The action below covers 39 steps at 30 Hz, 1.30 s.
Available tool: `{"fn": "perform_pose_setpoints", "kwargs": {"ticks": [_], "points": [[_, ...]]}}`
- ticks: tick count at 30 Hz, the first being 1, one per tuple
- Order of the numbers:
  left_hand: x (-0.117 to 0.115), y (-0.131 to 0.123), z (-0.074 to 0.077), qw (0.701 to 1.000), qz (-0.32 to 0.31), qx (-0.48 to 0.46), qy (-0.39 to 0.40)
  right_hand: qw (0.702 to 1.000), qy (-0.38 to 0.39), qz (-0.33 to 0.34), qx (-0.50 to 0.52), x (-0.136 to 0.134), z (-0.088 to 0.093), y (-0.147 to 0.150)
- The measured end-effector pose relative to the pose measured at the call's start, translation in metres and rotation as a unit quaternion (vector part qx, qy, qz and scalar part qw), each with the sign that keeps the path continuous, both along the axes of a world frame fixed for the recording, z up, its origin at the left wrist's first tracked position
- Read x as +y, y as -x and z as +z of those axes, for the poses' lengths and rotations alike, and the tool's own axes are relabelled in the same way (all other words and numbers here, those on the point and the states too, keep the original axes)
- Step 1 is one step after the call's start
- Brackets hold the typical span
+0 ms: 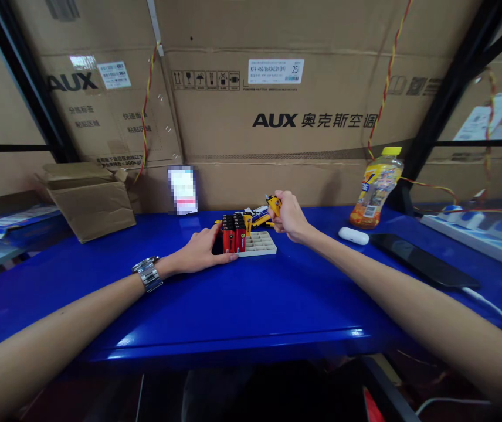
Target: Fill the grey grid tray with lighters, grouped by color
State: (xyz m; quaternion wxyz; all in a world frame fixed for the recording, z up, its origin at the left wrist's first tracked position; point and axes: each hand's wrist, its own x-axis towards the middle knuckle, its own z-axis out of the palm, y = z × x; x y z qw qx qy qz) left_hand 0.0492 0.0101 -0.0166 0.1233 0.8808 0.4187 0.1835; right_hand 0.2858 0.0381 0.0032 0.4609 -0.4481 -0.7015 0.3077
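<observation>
A white gridded tray (260, 248) lies on the blue table, its left part filled with upright red lighters (234, 239) with black tops and a yellow one (247, 225) beside them. My left hand (202, 251) rests round the left end of the tray, thumb along its front edge and fingers behind the red lighters. Raised to the right above the tray, my right hand (289, 217) is closed on a yellow lighter (274, 204). Behind the tray lie loose yellow and white lighters (258, 215), partly hidden.
Right of my right hand are a white earphone case (353, 236), a black phone (422, 258) with a cable, a drink bottle (375, 187) and a power strip (480, 237). An open carton (92, 202) and a lit screen (183, 189) stand at the back left.
</observation>
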Motion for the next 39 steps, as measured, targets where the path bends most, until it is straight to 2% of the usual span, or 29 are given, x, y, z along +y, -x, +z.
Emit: {"fn": "perform_pose_setpoints", "kwargs": {"ticks": [4,8,12,17,19,26,31,35,39], "points": [[0.0,0.0,0.001,1.0,0.0,-0.002,-0.001,0.992,0.053,-0.063,0.092,-0.005,0.003,0.003],[0.001,0.0,0.0,1.0,-0.01,-0.008,0.001,0.995,0.07,-0.029,0.071,-0.009,0.004,0.004],[0.001,0.0,0.0,1.0,-0.012,-0.008,-0.003,0.999,-0.016,0.025,0.011,-0.007,0.0,0.002],[0.001,0.0,0.0,1.0,-0.023,-0.014,-0.004,0.982,-0.17,0.019,-0.079,-0.003,-0.001,0.0],[0.001,0.0,0.0,1.0,-0.024,-0.016,-0.003,0.976,-0.191,0.018,-0.102,-0.002,-0.001,0.0],[0.002,0.0,0.0,1.0,-0.027,-0.016,-0.003,0.985,-0.114,0.101,-0.084,-0.004,-0.005,0.002],[0.004,0.001,-0.003,1.0,-0.014,-0.005,-0.012,0.987,-0.085,0.124,-0.059,-0.004,-0.007,0.002],[0.004,0.001,-0.004,1.0,-0.016,-0.006,-0.014,0.985,-0.092,0.119,-0.081,-0.004,-0.006,0.0],[0.004,0.001,-0.003,1.0,-0.02,-0.007,-0.013,0.981,-0.137,0.091,-0.1,-0.006,-0.003,-0.003]]}}
